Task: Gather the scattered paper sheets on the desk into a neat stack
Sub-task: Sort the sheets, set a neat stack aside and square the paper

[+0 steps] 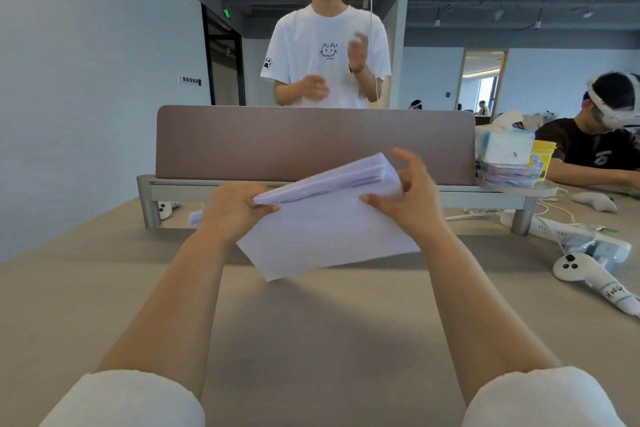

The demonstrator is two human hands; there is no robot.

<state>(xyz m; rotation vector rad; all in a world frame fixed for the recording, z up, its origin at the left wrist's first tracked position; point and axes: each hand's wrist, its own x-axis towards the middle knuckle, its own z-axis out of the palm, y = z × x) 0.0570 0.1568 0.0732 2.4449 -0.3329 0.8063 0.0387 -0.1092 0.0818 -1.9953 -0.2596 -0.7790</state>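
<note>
Desk [311, 340]: tan worktop, running from your sleeves to the far edge. Divider panel [311, 142]: brown, upright along that far edge, above a grey raised shelf [180, 189]. Paper stack [329, 229]: the task's thing, a thick sheaf of white sheets, held clear of the worktop over its middle, toward the far edge. It is tilted, with one broad face toward you and its lowest corner pointing down at the desk. The tilt probably lets the sheets slide level before you tap the edges square. Left hand [232, 208]: fingers closed in a pinch on the stack's left end, thumb on the near face, which fixes that end. Right hand [412, 204]: thumb laid on the near face, middle fingers curled round the stack's upper right corner, forefinger lifted off. It is a loose hold, suited to nudging the edges. White controller [585, 279]: lying near the right edge of the worktop, well apart from the stack. Stray white scrap [195, 217]: under the shelf's left end, possibly one more sheet to collect, though you cannot tell from here.
</note>
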